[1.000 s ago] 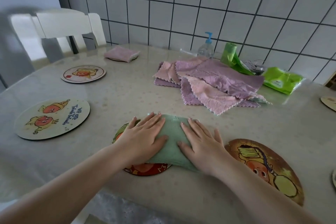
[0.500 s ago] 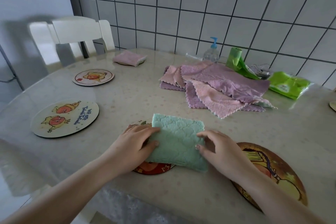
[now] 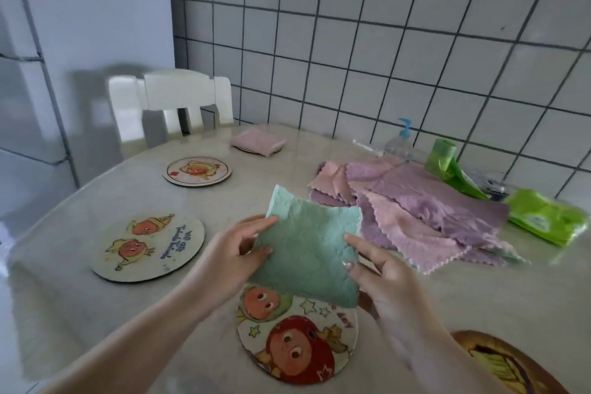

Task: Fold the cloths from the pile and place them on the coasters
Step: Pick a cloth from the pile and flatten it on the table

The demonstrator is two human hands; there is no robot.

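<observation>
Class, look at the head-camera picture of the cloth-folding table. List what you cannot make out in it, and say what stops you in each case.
- Coaster under the pink folded cloth, head view: almost wholly covered by that cloth.
- Brown coaster, head view: cut off by the bottom edge.
- Right hand fingers behind the green cloth, head view: hidden by the cloth.
- Number of cloths in the pile, head view: layers overlap.
- Writing on the green packet, head view: too small.

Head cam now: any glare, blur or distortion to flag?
Head view: wide-angle bends the wall tiles; the chair is blown out and soft; sheen on the table at its far edge; the green cloth and both hands, left and right, are fairly sharp.
</observation>
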